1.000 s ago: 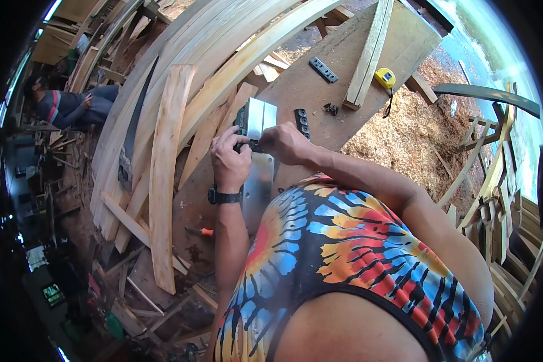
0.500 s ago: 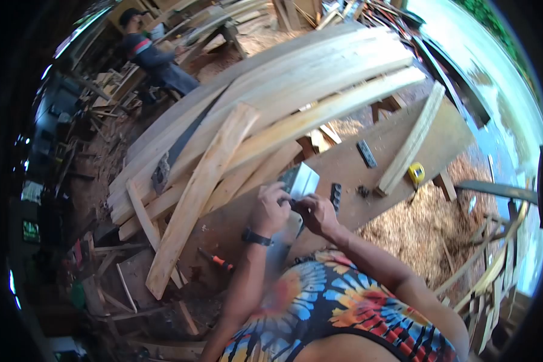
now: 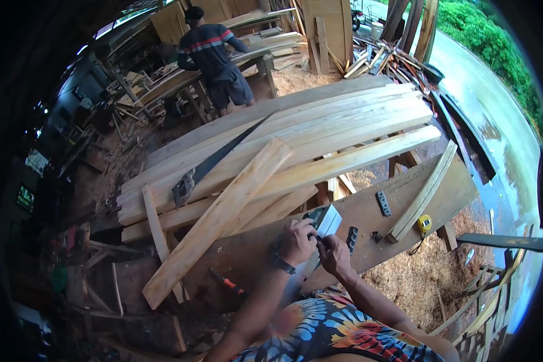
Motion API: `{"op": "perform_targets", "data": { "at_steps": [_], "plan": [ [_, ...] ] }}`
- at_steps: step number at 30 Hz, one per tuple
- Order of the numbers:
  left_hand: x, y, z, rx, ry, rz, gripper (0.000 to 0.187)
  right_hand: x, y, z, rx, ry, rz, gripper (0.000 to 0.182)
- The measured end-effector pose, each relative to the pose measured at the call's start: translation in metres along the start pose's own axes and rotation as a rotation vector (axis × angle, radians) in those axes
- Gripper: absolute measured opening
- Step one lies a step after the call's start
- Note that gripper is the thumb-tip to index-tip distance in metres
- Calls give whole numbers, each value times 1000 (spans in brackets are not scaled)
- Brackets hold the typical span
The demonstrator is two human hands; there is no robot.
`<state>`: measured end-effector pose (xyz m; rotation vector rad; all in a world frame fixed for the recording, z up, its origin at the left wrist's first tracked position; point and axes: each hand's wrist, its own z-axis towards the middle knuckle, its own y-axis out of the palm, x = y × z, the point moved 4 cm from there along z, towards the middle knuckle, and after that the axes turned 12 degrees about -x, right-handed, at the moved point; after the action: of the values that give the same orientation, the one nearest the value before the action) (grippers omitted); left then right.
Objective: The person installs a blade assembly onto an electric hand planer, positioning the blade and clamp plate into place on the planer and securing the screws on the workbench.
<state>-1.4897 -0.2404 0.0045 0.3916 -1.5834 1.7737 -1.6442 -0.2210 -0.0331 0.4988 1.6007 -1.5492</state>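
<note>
On the workbench (image 3: 265, 256) in front of me lies a tool with a flat silvery plate and dark green body, which looks like an upturned electric planer (image 3: 328, 222). My left hand (image 3: 297, 241), with a dark watch at its wrist, is closed over its middle. Close beside it, my right hand (image 3: 335, 253) has its fingers pinched together. A small dark thing shows between both hands, too hidden to name. A black slotted strip (image 3: 352, 240) lies right of my right hand. An orange-handled tool (image 3: 232, 285) is left of my left forearm.
Beyond the bench lie long pale boards (image 3: 344, 114) with a handsaw (image 3: 220, 158) on them. A loose plank (image 3: 223, 220) slants across the left. A yellow tape measure (image 3: 424, 224) and a wood strip (image 3: 425, 193) are at right. Another person (image 3: 214, 57) stands at the back.
My view has tilted up, so the boards and bench sit lower in it. Both hands stay at the planer, fingers still closed. The person behind has straightened up.
</note>
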Motion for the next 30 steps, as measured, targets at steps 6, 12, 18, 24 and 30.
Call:
{"op": "perform_targets", "data": {
  "at_steps": [6, 12, 18, 24, 30],
  "plan": [
    [-4, 4, 0, 39, 5, -13, 10, -3, -2, 8, -175, 199, -169, 40],
    [-7, 10, 3, 109, 1, -86, 5, 1, 7, 5, -58, 94, -124, 36],
    [-4, 5, 3, 116, -15, -71, 4, 27, 17, 8, -190, 81, -413, 27],
    [-4, 6, 2, 109, -59, -72, 5, -6, 5, -2, -60, 83, -31, 28],
    [-6, 9, 5, 95, -67, -84, 7, 4, 5, 0, -70, 69, -176, 26]
  ]
}}
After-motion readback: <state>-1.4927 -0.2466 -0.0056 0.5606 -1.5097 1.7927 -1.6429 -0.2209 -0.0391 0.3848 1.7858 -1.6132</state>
